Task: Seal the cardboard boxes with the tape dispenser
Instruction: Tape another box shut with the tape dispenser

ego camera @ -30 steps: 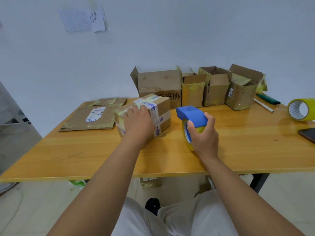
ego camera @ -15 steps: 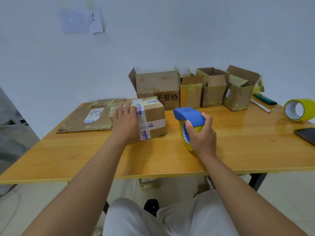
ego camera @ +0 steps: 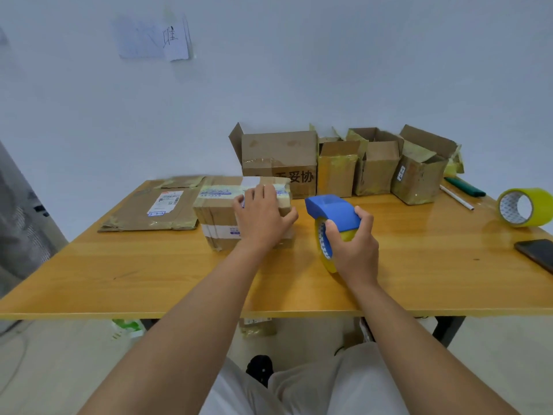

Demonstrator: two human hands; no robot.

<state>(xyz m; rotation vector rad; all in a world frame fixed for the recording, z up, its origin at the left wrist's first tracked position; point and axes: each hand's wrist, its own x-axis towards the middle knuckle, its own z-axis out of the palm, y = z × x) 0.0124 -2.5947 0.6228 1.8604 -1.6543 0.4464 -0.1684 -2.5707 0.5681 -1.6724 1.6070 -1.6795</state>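
On the table (ego camera: 119, 283), a closed cardboard box (ego camera: 218, 217) sits left of centre with the left hand (ego camera: 261, 218) resting on top of it. Just right of it stands the tape dispenser (ego camera: 330, 218), gripped by the right hand (ego camera: 353, 253). A flattened carton (ego camera: 149, 209) lies to the box's left. Four open boxes (ego camera: 344, 164) line the far edge. At far right lie a pen (ego camera: 456, 197), a spare tape roll (ego camera: 525, 207) and, nearer, a phone (ego camera: 537, 253).

Blue tape dispenser (ego camera: 332, 209) with yellow roll; brown box (ego camera: 221, 214), white-blue labels; orange-yellow table (ego camera: 149, 274)
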